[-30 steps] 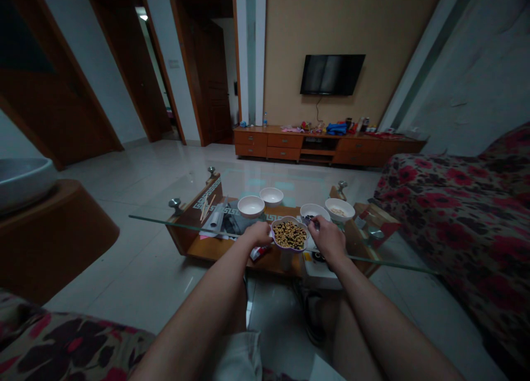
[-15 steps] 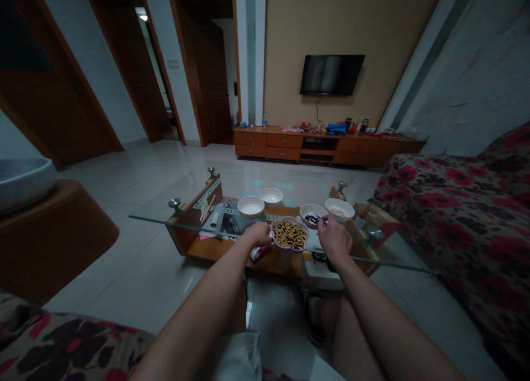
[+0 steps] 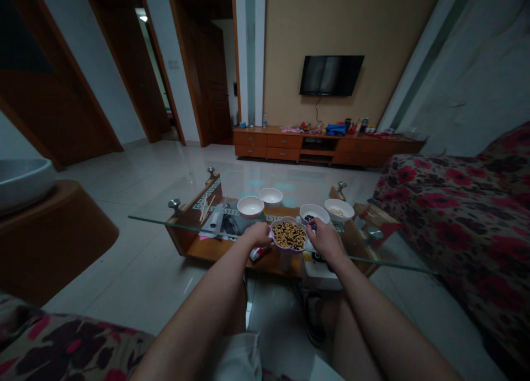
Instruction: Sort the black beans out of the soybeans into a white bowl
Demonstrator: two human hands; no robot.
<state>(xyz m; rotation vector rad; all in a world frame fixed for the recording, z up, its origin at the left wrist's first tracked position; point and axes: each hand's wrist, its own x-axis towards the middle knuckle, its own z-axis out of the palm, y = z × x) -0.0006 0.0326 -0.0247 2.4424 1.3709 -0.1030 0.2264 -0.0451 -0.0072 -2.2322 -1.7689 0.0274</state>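
Note:
My left hand (image 3: 259, 234) is closed on the left edge of a purple-rimmed bowl (image 3: 289, 235) filled with mixed yellow and black beans. At that bowl's right rim is my right hand (image 3: 323, 237), its fingers pinched together; what they hold, if anything, is too small to make out. Just behind it stands a white bowl with some black beans (image 3: 314, 212). Further right, another white bowl (image 3: 339, 210) has pale pieces in it. Two white bowls (image 3: 250, 206) (image 3: 271, 197) with nothing visible inside stand at the back left.
All the bowls are on a glass table (image 3: 165, 222) with metal fittings. Chopsticks (image 3: 207, 208) show at its left, beside a clear roll (image 3: 214, 221). A white box (image 3: 318, 276) is below the front edge. A flowered sofa (image 3: 451, 226) is at the right.
My right hand has moved left and slightly down, from the black-bean bowl to the rim of the mixed-bean bowl. The left hand and the bowls look unchanged.

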